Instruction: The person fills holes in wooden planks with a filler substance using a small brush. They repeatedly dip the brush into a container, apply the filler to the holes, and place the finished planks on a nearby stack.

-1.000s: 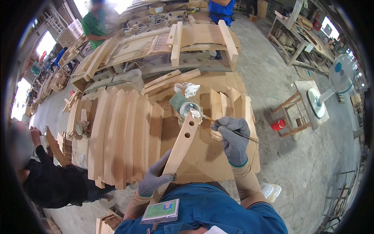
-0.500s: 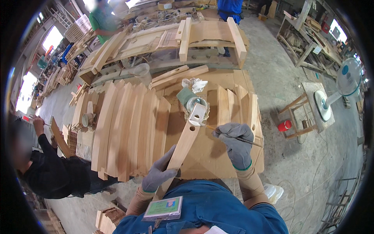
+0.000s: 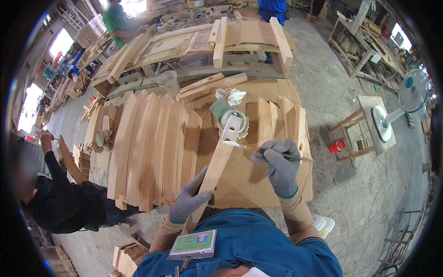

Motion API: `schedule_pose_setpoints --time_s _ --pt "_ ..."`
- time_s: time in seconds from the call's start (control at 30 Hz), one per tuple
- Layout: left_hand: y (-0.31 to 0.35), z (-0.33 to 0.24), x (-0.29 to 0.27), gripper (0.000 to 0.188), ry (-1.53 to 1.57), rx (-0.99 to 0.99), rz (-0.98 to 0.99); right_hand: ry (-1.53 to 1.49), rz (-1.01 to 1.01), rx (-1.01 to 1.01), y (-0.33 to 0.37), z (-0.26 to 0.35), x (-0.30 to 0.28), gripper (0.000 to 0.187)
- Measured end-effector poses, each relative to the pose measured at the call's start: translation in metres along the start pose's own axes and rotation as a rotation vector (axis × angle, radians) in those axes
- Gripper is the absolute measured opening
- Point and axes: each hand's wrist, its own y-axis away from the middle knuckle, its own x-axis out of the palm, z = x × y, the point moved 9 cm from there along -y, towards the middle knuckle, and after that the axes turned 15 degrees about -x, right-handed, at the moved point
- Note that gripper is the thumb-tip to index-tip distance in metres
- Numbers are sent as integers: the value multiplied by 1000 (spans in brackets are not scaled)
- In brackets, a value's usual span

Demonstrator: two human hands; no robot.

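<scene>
My left hand, in a grey glove, is closed around a pale wooden bar that slants away from my body. The bar's far end is a narrower tongue with a hole through it, coated white near its shoulder. In my right hand, also gloved, a thin brush is pinched between thumb and fingers. Its tip is beside the white-coated shoulder; whether it touches cannot be made out. Just behind the bar's end stands a round glass jar, partly hidden by it.
A green sponge pad and crumpled white tissue lie near the jar. Rows of wooden bars flank it, left and right, on cardboard. A person in black works at left. A fan stands at right.
The bar has turned in my left hand, so the hole in its bare face no longer shows. My right hand has shifted slightly away from me and its fingers have changed pose on the brush.
</scene>
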Motion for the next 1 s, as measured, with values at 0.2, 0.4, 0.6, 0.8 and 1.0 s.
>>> schedule_pose_setpoints --time_s 0.2,0.4,0.6,0.8,1.0 --pt "4 -7 4 77 -46 14 1 221 126 -200 -39 40 27 11" --pt "11 -5 3 70 7 22 -25 236 177 -218 -14 13 22 10" --pt "11 -3 2 64 0 26 -10 240 92 -230 -10 4 11 12" --pt "11 1 8 78 32 33 66 214 28 -226 -25 4 4 7" --pt "10 3 3 80 -43 -3 -26 296 167 13 -69 47 45 6"
